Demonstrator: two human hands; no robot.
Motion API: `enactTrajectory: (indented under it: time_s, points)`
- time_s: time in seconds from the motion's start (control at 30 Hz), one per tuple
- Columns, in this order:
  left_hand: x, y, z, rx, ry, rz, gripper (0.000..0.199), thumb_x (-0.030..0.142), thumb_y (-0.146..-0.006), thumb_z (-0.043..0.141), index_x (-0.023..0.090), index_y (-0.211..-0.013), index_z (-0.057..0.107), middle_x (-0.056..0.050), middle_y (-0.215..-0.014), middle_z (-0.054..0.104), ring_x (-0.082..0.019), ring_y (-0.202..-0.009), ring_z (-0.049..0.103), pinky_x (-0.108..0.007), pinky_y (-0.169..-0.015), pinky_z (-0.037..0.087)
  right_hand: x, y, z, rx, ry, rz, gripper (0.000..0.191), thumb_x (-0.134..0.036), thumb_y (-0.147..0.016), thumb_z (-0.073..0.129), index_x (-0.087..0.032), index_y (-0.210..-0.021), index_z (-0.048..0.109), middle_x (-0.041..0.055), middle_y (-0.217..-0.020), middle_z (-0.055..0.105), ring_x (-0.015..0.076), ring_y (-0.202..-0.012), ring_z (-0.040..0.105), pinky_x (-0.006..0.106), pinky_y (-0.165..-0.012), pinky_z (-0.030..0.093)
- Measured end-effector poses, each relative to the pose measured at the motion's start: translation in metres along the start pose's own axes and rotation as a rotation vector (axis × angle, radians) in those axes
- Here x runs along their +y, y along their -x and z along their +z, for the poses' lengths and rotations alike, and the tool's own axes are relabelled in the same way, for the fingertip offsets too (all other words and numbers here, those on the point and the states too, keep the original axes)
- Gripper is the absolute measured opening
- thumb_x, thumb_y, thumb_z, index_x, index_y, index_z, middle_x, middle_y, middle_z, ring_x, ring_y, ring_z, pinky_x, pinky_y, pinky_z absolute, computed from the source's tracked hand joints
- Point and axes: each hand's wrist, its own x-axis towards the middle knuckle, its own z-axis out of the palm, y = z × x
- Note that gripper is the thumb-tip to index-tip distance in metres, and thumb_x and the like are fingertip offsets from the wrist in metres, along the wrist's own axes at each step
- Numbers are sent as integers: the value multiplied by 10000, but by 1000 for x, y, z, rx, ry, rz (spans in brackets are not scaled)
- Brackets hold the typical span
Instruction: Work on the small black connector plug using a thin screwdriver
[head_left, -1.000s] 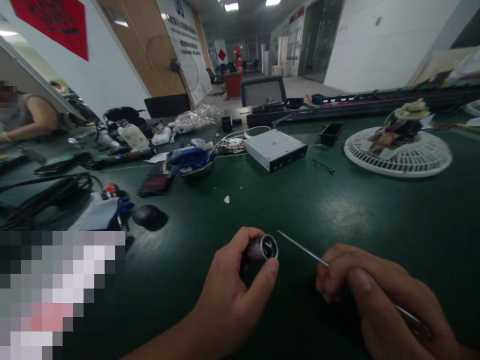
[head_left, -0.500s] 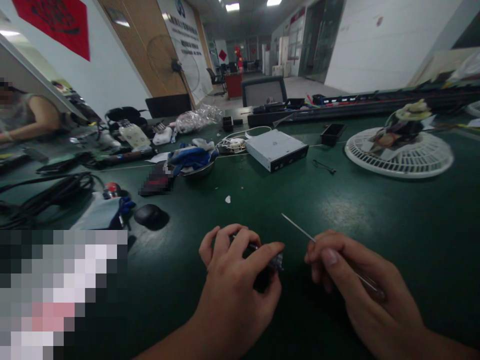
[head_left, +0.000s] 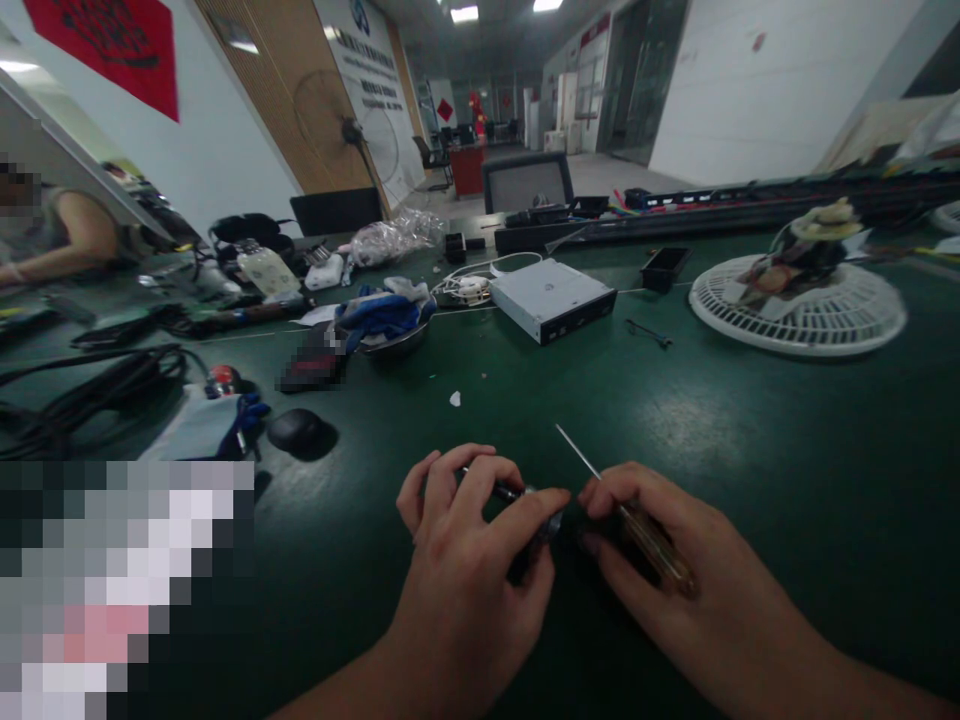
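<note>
Low over the green table, my left hand is closed around a small dark part with a metallic, ridged end. Fingers cover most of the part, so its kind cannot be made out. Just to the right, my right hand grips a screwdriver with a translucent amber handle. Its thin metal shaft points up and left, beyond the fingers, with the tip in the air apart from the part. The right fingertips are close to the part's ridged end; whether they touch it is unclear.
Ahead lies a silver optical drive; a small wrench and a white fan grille with its motor are to its right. A bowl with blue cloth, a black mouse and cables are left. A person sits far left.
My right hand has moved left toward the left hand and turned, showing more of the screwdriver's handle. The left hand has barely shifted and still holds the part.
</note>
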Motion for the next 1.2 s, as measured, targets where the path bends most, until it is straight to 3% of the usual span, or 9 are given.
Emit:
enactTrajectory:
  time_s: [0.13,0.27,0.47,0.7,0.97,1.2]
  points:
    - [0,1,0,-6,9,2,390,72,-764,690,348,-1033,749,-51,-1027,632,-331,-1157,502,-615,-1018,306,-1,-2,1,-29,48,-20,271,-41,-853,586,-281,-968,537,-47,-967,621,142,-841,636,309,-758,512]
    - [1,0,-1,-21,24,3,387,73,-753,695,343,-1026,744,-46,-1011,637,-326,-1132,518,-603,-1001,316,-1,0,0,-68,66,-25,246,-41,-877,557,-276,-942,534,-47,-944,622,134,-799,624,299,-717,507]
    - [1,-2,1,-22,52,-14,333,119,-774,691,336,-1023,735,-28,-1003,660,-308,-1105,551,-586,-1011,307,2,2,0,-33,-3,-65,332,12,-809,549,-284,-959,523,-48,-983,623,133,-856,640,286,-753,523]
    - [3,-1,-2,-39,121,-13,311,168,-780,692,308,-1058,693,-9,-1002,691,-273,-1069,583,-548,-1043,293,0,2,-1,43,-98,-99,262,-64,-866,552,-294,-973,489,-45,-974,611,132,-812,647,272,-698,540]
    - [3,-1,-4,-60,156,8,357,171,-795,647,287,-1132,627,-10,-1058,684,-258,-1072,591,-519,-1039,278,6,6,-1,83,-182,-147,252,-51,-958,484,-296,-1003,519,-36,-1044,610,115,-963,633,242,-829,522]
    - [2,1,-7,-106,202,37,410,151,-821,591,280,-1211,571,-24,-1102,664,-254,-1082,590,-516,-1071,243,6,5,-2,100,-199,-144,203,-107,-995,525,-309,-993,539,-38,-1056,630,118,-994,646,237,-851,536]
